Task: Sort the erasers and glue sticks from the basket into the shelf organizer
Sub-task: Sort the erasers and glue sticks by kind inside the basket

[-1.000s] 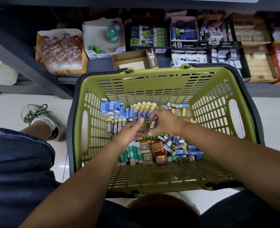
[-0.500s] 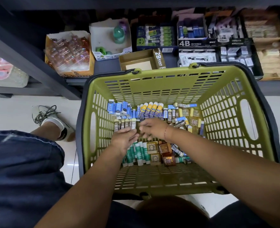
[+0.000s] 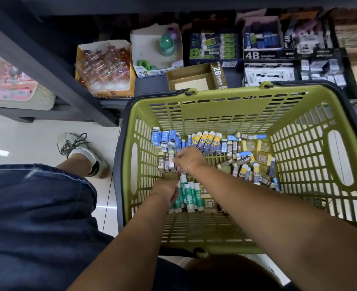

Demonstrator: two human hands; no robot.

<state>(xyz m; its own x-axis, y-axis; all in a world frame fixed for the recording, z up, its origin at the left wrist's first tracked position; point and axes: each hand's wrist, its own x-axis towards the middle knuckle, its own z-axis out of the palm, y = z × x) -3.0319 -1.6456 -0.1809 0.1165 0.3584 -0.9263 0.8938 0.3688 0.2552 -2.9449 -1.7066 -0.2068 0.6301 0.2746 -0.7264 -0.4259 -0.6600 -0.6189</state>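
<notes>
A green slotted basket stands in front of the shelf, holding many small erasers and glue sticks. My right hand reaches across to the row of brown 2B erasers at the basket's left, its fingers pinched on them. Lower down, my left hand sits closed beside the green-and-white glue sticks, touching them. Blue erasers and blue-yellow glue sticks lie along the far wall. An open brown 2B box sits on the shelf just beyond the basket.
The shelf carries a 4B box, a green-faced glue box, a white box and a box of clear packets. A dark shelf post runs at left. My shoe rests on the pale floor.
My right hand has moved left from the basket's middle onto the brown 2B erasers. My left hand has dropped down next to the green glue sticks. The view has shifted left.
</notes>
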